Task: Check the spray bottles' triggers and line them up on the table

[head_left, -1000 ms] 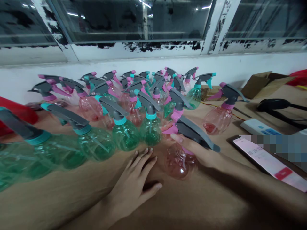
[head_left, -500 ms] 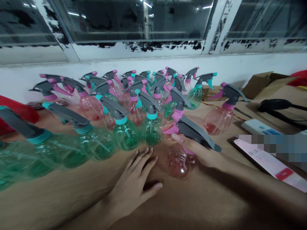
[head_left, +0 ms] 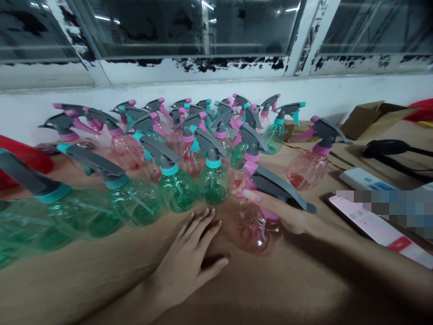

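My right hand [head_left: 287, 210] is closed around the neck and trigger of a pink spray bottle [head_left: 253, 230] with a grey and pink sprayer head. Its thumb and a fingertip meet near the pink trigger, and the bottle's clear pink body shows below the hand. Flat on the brown tabletop [head_left: 135, 280] lies my left hand [head_left: 189, 257], fingers spread, holding nothing. Just beyond its fingertips stand a green spray bottle [head_left: 213, 185] and another green spray bottle [head_left: 177, 192], both with turquoise collars.
Several pink and green spray bottles crowd toward the wall. A separate pink spray bottle [head_left: 309, 167] stands on the right. Further right are a phone [head_left: 375, 225], a white power strip [head_left: 361, 178], a black looped object [head_left: 389, 149] and an open cardboard box [head_left: 372, 119]. Red material [head_left: 23, 158] lies at left.
The pink bottle and my right hand have shifted slightly right and down, and the trigger looks more drawn in under the fingers. My left hand stays in place.
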`<state>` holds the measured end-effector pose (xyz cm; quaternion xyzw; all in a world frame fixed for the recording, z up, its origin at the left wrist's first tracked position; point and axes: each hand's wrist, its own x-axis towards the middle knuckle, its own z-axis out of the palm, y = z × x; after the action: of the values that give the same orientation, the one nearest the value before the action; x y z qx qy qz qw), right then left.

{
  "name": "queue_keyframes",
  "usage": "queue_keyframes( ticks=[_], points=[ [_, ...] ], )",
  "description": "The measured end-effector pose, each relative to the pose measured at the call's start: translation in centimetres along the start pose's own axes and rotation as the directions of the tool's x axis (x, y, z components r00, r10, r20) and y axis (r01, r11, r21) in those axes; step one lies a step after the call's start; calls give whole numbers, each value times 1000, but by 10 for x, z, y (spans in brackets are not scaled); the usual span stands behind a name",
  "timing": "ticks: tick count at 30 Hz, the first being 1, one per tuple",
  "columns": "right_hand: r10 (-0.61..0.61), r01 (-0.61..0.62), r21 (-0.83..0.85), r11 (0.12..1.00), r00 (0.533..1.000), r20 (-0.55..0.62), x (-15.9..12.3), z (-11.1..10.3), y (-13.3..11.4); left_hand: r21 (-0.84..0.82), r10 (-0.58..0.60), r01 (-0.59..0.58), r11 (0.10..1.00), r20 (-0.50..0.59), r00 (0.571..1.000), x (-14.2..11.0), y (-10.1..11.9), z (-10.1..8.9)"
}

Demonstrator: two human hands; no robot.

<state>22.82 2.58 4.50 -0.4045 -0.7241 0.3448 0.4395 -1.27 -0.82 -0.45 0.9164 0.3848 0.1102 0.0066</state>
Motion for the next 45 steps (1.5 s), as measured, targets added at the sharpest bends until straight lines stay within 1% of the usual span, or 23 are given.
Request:
queue_keyframes(
  ticks=[3,5,10,13,15,19,22,28,32,39,45],
  points=[
    [48,-49,94,994,999,8,-1,1,2,-1,-7,7,1000,8,1000,0,0,-1],
    [62,-63,126,990,998,16,-1,1,1,3,-1,1,1000,14,1000,0,1,-2],
    [68,-73,144,987,997,39,-1,-1,-3,-1,-7,7,1000,11,1000,1,1,-3],
    [106,-117,158,980,992,75,-2,-1,-4,-10,-17,18,1000,8,1000,1,1,-2],
    [117,-127,154,980,990,74,-3,-1,-3,-15,-16,16,1000,17,1000,0,1,-2],
    [104,-109,151,983,994,39,-3,-1,0,-9,-5,5,1000,10,1000,0,0,-1],
    [97,-101,138,985,995,39,-3,-1,0,-14,-7,6,1000,-2,1000,1,0,-1],
    [64,-67,90,994,997,35,-2,-3,-3,-5,-8,8,1000,16,1000,1,1,-2],
    [45,-49,117,992,998,38,-2,-2,-3,-8,-9,9,1000,15,1000,1,0,-2],
    [50,-57,171,984,998,49,-3,-1,1,-8,-9,9,1000,13,1000,1,1,-3],
    [68,-73,152,986,997,37,-2,-1,-1,-14,-8,8,1000,6,1000,1,0,-2]
  ],
)
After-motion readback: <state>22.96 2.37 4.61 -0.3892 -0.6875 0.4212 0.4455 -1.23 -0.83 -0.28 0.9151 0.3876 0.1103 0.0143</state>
